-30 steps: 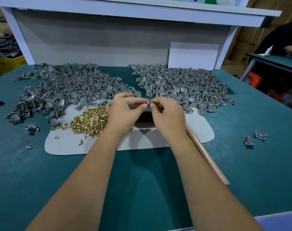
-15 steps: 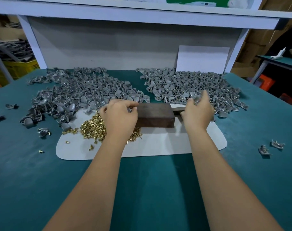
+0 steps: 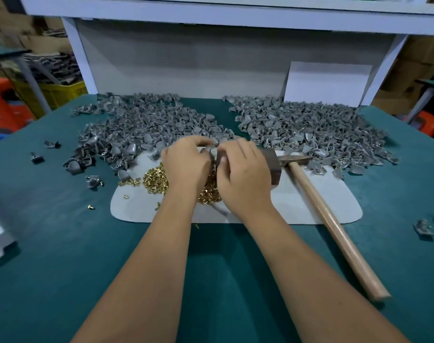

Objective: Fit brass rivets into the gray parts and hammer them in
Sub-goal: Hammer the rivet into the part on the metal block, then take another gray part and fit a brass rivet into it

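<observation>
Your left hand (image 3: 186, 167) and right hand (image 3: 243, 174) pinch a small gray part (image 3: 212, 151) together over the brown block (image 3: 273, 162), likely seating a rivet, beside the brass rivets (image 3: 156, 179) and hammer (image 3: 329, 219).

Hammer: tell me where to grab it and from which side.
Grip the hammer on the bare wooden handle, near its free end toward the table's front edge, coming down from above on the right. The handle lies flat and unobstructed there, while the head sits tight against the brown block and gray parts.
</observation>
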Demonstrator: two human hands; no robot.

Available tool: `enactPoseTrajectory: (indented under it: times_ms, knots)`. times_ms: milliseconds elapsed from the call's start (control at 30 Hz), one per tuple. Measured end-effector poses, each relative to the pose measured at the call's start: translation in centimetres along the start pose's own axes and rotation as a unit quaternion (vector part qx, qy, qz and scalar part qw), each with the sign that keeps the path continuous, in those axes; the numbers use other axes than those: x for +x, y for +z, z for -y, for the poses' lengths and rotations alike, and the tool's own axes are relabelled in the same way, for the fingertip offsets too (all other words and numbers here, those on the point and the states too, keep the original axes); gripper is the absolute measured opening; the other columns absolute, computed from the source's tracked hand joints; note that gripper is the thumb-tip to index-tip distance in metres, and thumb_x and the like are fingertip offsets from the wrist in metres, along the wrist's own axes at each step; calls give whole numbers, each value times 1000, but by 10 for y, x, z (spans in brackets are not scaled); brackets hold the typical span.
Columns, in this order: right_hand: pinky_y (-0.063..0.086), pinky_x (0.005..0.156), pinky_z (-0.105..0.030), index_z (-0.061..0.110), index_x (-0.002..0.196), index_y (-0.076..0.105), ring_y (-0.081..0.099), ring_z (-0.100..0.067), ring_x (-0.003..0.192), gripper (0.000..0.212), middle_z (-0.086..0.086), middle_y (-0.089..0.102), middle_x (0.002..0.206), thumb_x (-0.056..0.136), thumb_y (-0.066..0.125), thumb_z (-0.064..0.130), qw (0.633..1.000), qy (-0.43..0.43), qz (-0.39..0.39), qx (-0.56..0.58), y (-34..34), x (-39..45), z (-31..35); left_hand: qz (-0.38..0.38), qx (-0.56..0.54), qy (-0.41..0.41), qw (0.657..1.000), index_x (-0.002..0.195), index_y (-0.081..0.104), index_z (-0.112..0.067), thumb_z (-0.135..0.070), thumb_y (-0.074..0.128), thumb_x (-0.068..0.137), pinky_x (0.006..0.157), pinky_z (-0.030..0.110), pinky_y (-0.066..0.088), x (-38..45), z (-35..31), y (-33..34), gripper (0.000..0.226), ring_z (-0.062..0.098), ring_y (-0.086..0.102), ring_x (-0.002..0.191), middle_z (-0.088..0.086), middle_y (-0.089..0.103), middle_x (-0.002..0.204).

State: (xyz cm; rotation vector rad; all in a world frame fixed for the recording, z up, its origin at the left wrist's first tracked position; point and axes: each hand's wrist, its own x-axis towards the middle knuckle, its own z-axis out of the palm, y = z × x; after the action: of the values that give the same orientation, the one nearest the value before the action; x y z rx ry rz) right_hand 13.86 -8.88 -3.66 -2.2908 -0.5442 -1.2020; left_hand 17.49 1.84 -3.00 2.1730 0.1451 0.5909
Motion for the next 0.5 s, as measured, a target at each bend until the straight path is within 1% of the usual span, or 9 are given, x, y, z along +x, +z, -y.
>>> enactPoseTrajectory:
  times_ms: [67,100,133,200,267,300,367,433,500]
  knots:
    - [46,67,-36,2,86,62,57,-29,79,13,-11,62,83,76,56,0,999,-16,50,8,2,-5,6,-22,11,-34,999,107,74,-27,3,56,78,77,33,53,8,9,-9,45,16,58,60,-2,75,106]
    - [46,63,-36,3,84,62,57,-29,77,11,-10,62,81,75,58,1,996,-28,82,1,3,-7,7,-22,25,-47,998,111,73,-27,6,54,76,69,29,51,12,13,-13,52,18,57,60,0,74,107]
    - [46,62,-36,3,84,63,57,-29,78,9,-10,61,81,75,59,2,992,-40,117,-9,5,-9,7,-17,47,-54,997,115,71,-26,7,53,74,67,28,50,16,18,-16,56,21,60,65,2,74,109]
    - [48,68,-39,4,89,65,56,-29,84,11,-10,61,87,81,58,8,980,-56,187,-29,8,-11,6,-3,109,-55,993,122,67,-24,4,53,75,78,35,55,25,26,-24,57,30,66,84,8,72,112]
    - [45,81,-39,8,103,66,51,-26,95,22,-8,60,97,89,55,21,967,-64,243,-41,11,-10,5,8,157,-61,986,123,66,-16,0,52,81,85,43,54,34,34,-31,47,37,64,95,16,70,112]
    - [43,86,-36,11,111,64,49,-25,99,29,-6,60,102,91,53,29,961,-66,266,-41,13,-10,4,14,167,-67,984,121,66,-12,-2,51,84,84,43,54,37,39,-33,41,38,63,97,20,69,110]
    - [39,91,-34,15,120,61,45,-22,105,39,-3,58,108,93,49,41,951,-72,299,-41,16,-10,4,23,182,-79,980,119,68,-11,-2,50,87,81,43,53,38,47,-35,38,40,63,98,21,69,108]
    - [37,94,-33,19,124,60,43,-20,107,43,0,57,111,92,48,46,946,-72,314,-39,18,-10,4,21,185,-69,980,117,71,-14,3,52,83,77,42,55,35,52,-34,42,40,64,96,20,71,105]
    - [35,95,-31,20,124,60,41,-18,108,43,2,56,111,91,50,46,945,-69,317,-33,19,-9,3,14,165,-52,985,113,73,-14,7,53,80,77,42,56,35,54,-34,45,39,65,95,17,73,104]
